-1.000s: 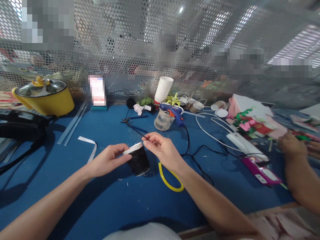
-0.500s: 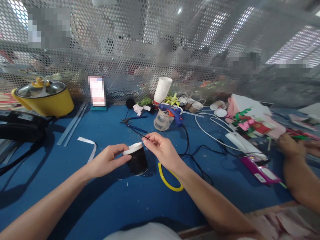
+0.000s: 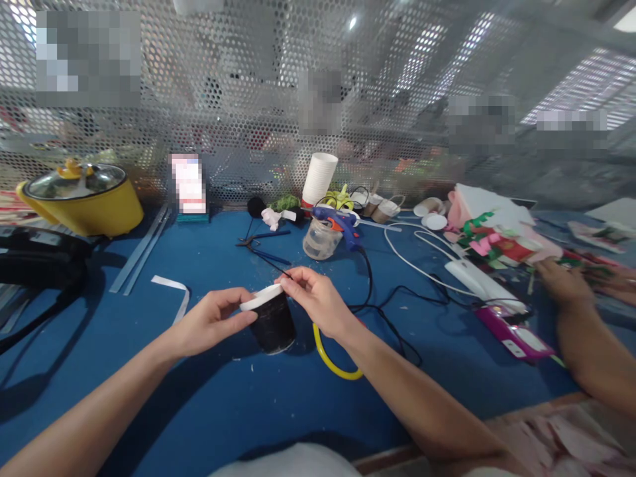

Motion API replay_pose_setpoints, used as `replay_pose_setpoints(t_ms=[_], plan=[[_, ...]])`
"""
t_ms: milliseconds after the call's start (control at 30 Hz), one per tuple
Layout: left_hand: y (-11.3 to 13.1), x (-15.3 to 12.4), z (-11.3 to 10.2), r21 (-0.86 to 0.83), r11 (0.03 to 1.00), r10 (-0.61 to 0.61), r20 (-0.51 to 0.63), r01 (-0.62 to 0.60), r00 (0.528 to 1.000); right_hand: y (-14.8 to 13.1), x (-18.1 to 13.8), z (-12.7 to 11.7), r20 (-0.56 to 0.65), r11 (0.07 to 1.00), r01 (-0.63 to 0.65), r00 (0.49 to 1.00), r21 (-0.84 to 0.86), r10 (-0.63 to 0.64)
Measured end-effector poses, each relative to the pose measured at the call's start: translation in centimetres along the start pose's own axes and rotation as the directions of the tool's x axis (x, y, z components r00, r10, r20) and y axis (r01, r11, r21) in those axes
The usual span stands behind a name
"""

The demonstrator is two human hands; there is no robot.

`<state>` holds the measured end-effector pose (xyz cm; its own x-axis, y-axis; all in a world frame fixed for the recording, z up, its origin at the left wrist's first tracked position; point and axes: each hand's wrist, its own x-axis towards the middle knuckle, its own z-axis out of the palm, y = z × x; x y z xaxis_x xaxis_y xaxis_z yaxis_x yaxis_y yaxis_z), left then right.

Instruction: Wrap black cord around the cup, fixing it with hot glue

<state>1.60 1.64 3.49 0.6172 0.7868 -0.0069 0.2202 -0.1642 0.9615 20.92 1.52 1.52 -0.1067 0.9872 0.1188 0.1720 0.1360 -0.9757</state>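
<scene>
A paper cup (image 3: 272,326) wrapped in black yarn, with a white rim, tilts just above or on the blue table. My left hand (image 3: 214,320) grips it at the rim, thumb outside and fingers at the opening. At the cup's right rim, my right hand (image 3: 314,297) pinches a black yarn strand (image 3: 273,265). From there the strand runs back past a pair of pliers (image 3: 263,244) toward a black yarn ball (image 3: 256,207). Beside my right forearm lies a yellow curved tube (image 3: 330,363), partly covered by it.
Behind the pliers, a blue glue gun (image 3: 342,224) rests on a clear plastic jar (image 3: 318,242) near stacked white cups (image 3: 320,175). A yellow electric pot (image 3: 84,199) and a lit phone (image 3: 189,185) stand left. Cables, a purple power strip (image 3: 514,334) and another person's hands (image 3: 564,281) are at right.
My right hand has shifted slightly and now sits closer against the cup's rim with the yarn. The cup tilts a little more. The whole view has moved slightly.
</scene>
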Motion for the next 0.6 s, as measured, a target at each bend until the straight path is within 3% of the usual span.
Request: replay_pose_setpoints(t_ms=[267, 400, 600], plan=[[-0.2, -0.1, -0.3, -0.213, 0.977, -0.017, 0.024, 0.022, 1.0, -0.3, -0.3, 0.6, 0.042, 0.971, -0.045, 0.998, 0.236, 0.036], [-1.0, 0.3, -0.3, -0.232, 0.973, -0.003, 0.008, 0.005, 1.0, -0.1, 0.0, 0.6, 0.005, 0.995, 0.011, 1.0, 0.099, -0.012], [-2.6, 1.0, -0.6, -0.044, 0.998, -0.04, 0.013, 0.041, 0.999, 1.5, 0.7, 1.0, -0.04, 0.987, 0.1, 0.994, -0.126, -0.106]])
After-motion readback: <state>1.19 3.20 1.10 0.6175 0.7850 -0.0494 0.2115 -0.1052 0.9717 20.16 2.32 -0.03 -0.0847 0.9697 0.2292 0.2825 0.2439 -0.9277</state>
